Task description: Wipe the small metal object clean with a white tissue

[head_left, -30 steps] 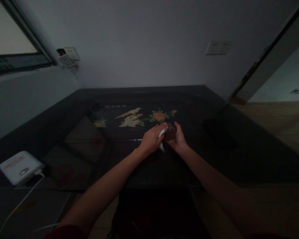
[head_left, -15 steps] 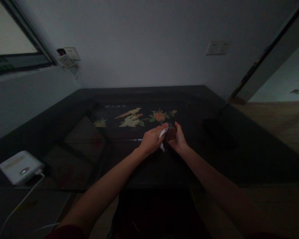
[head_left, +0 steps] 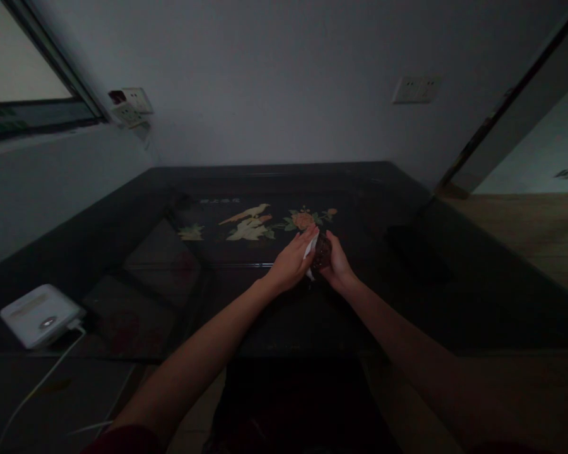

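Above the dark glossy table [head_left: 274, 325], a small rounded brownish object [head_left: 322, 251], perhaps glass, sits between my two hands. My right hand [head_left: 340, 267] is wrapped round its right side. A white tissue [head_left: 309, 246] is pressed to the object's left side by my left hand [head_left: 289, 262], whose fingers stretch forward along it. Part of the tissue hangs below the palm. Dim light and my hands hide most of the object, so its exact kind cannot be made out.
A bird-and-flower picture [head_left: 248, 227] decorates the tabletop beyond my hands. On the left stands a white box-shaped device [head_left: 40, 315] with a white cable [head_left: 42, 372]. A dark flat object [head_left: 416, 252] lies to the right. Wall sockets [head_left: 416, 89] are behind the table.
My left fingers have straightened and lie flatter over the tissue against the brownish object. The object has turned slightly in my right hand, and both hands stay in nearly the same place.
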A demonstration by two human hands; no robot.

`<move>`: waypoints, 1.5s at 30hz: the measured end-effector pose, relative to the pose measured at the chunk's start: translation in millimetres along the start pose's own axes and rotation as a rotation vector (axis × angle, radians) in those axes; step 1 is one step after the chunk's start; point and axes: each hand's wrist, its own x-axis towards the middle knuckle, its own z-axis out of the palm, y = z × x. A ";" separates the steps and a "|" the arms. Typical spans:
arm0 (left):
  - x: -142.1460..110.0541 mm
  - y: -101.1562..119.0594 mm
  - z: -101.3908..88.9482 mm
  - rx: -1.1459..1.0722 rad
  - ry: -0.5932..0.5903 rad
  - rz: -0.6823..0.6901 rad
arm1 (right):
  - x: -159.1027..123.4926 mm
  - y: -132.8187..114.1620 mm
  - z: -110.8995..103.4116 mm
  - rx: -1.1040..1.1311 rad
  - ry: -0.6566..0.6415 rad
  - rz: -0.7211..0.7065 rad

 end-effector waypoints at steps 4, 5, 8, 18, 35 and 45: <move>0.2 -5.0 1.4 0.065 -0.040 -0.117 | 2.7 -0.3 -5.0 -0.012 -0.015 0.026; -0.1 -5.6 1.6 0.086 -0.041 -0.135 | 3.2 -1.2 -5.8 -0.013 -0.007 0.031; -1.1 -5.2 1.3 0.138 -0.021 -0.156 | 4.6 -4.5 -6.9 -0.005 0.037 0.039; -4.8 -1.5 -4.3 0.121 0.077 -0.090 | 6.5 -11.8 -6.9 0.082 0.164 0.038; -1.0 -1.4 1.2 0.085 0.022 -0.017 | 6.1 -11.7 -5.8 0.057 0.151 0.026; -0.9 -5.2 -2.3 -0.023 0.008 -0.030 | 6.9 -5.3 -7.0 -0.014 0.086 0.005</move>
